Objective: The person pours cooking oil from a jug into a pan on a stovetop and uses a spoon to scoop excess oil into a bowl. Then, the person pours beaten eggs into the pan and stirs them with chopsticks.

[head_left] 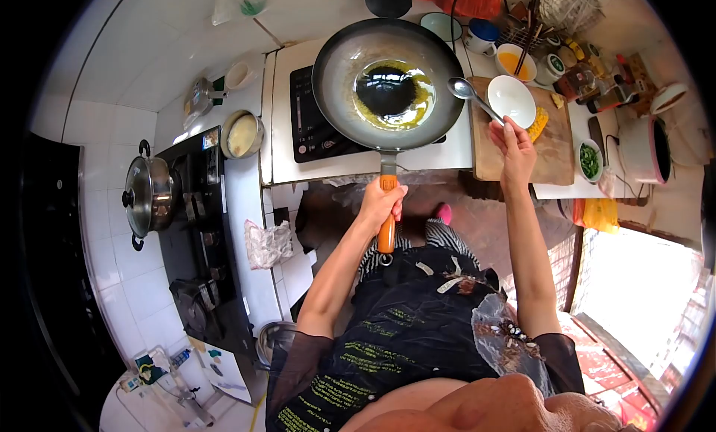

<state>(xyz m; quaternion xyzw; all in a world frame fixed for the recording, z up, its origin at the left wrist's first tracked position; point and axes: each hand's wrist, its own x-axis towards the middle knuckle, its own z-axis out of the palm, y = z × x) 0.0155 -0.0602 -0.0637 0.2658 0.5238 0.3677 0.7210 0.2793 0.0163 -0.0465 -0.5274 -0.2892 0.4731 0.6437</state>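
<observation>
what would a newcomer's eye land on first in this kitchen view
Probably the wide grey metal frying pan at top centre, with shiny yellowish oil pooled inside and its orange handle gripped by the left hand. Next, just right of it, the right hand holds a silver metal spoon by a small white bowl over a brown wooden cutting board.

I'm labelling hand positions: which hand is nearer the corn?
Right. The right hand, holding a spoon, is beside the corn; the left hand grips the pan handle, farther away.
</observation>
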